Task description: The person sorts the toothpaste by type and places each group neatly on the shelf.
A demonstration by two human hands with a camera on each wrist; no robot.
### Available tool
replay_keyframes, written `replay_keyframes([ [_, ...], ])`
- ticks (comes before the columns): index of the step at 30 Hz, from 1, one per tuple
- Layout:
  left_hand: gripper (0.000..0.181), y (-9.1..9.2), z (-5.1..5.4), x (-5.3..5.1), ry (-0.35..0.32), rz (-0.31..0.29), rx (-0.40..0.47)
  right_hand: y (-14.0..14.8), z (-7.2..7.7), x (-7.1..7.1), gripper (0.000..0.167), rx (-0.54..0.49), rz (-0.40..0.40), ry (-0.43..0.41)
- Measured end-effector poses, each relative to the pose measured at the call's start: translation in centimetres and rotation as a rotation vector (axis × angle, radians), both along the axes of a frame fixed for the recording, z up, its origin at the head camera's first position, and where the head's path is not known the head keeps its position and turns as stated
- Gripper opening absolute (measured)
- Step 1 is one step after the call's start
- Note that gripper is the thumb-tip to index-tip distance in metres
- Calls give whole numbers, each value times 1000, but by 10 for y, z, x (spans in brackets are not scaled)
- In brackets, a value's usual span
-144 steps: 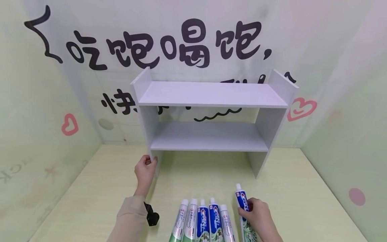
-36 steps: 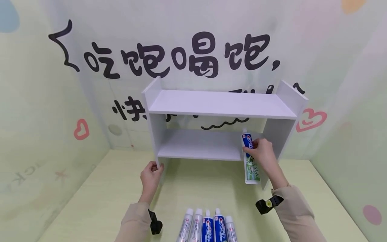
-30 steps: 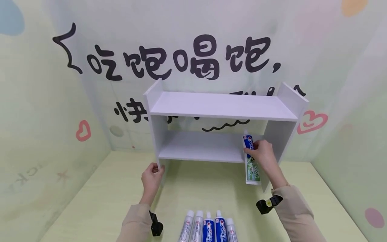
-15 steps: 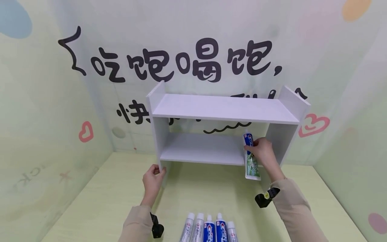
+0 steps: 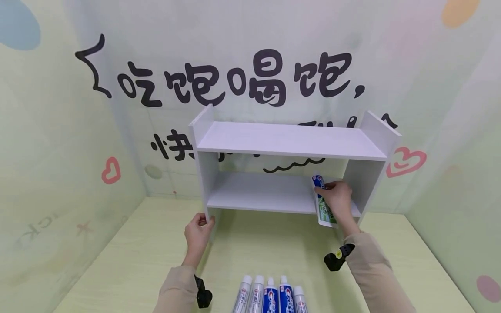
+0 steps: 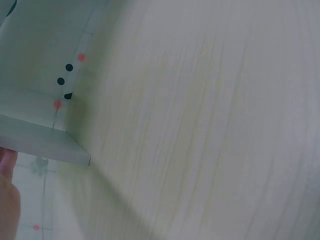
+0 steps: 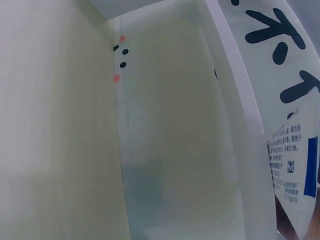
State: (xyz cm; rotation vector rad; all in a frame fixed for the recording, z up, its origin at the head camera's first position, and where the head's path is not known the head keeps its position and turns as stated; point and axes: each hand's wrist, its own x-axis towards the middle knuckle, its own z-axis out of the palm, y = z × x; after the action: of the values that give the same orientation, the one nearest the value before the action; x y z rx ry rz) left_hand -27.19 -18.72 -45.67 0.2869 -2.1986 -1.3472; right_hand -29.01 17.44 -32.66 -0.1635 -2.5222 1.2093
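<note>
Left hand [image 6: 8,205] apparently against shelf panel [image 6: 42,142]

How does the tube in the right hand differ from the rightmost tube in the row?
The held tube shows blue and green printing; the rightmost tube looks mostly silver-white where visible. The right hand grips the held tube at the lower shelf, while the rightmost tube lies ungripped on the table. Both are printed tubes.

A pale-yellow wood-grain counter [image 5: 121,256] bears a white two-board shelf unit [image 5: 289,138]. Five white-capped toothpaste tubes [image 5: 271,300], three silvery, two blue, lie side by side on it.
</note>
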Motion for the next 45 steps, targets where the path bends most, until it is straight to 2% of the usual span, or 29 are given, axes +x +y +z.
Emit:
replay_keyframes([
  [3, 13, 1, -1, 1, -3, -1, 6, 0, -4, 0, 39, 6, -15, 36],
  [13, 13, 5, 2, 0, 13, -4, 15, 3, -7, 2, 42, 1, -40, 52],
  [19, 14, 6, 3, -1, -6, -15, 19, 6, -5, 6, 45, -15, -44, 55],
  [31, 14, 5, 4, 1, -35, 2, 2, 7, 1, 35, 46, -84, -26, 109],
  [45, 15, 3, 7, 2, -34, 1, 5, -8, -1, 77, 38, -322, -11, 158],
])
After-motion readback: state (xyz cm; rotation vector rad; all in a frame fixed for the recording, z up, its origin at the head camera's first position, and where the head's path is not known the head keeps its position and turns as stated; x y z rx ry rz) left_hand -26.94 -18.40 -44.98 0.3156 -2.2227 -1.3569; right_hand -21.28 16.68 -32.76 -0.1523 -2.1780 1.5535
